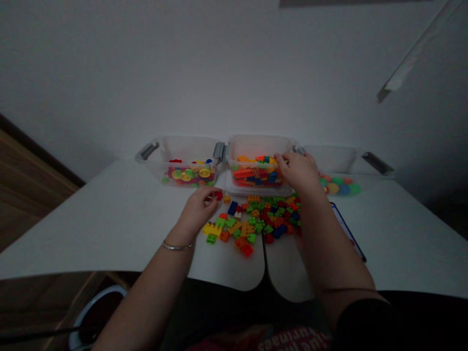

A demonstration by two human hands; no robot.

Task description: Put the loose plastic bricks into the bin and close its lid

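The left forearm reaches forward over the table point(120, 219), its hand point(197, 208) palm inward, the fingers curled with a red block point(218, 195) at their tips; I cannot tell whether they grip it. The right arm reaches farther, its hand point(300, 173) bent over the right side of the middle box point(261, 143), fingertips drawn together above the blocks inside; whether they hold 1 is unclear. Loose blocks point(251, 228) lie in front of that box, between the arms. White letters on the shirt point(292, 340) read "urinaes", partly cut off. 2 more clear boxes flank the middle 1, left point(190, 146) and right point(329, 158). The right arm hides part of the right box; a phone point(349, 234) lies just beside that forearm.
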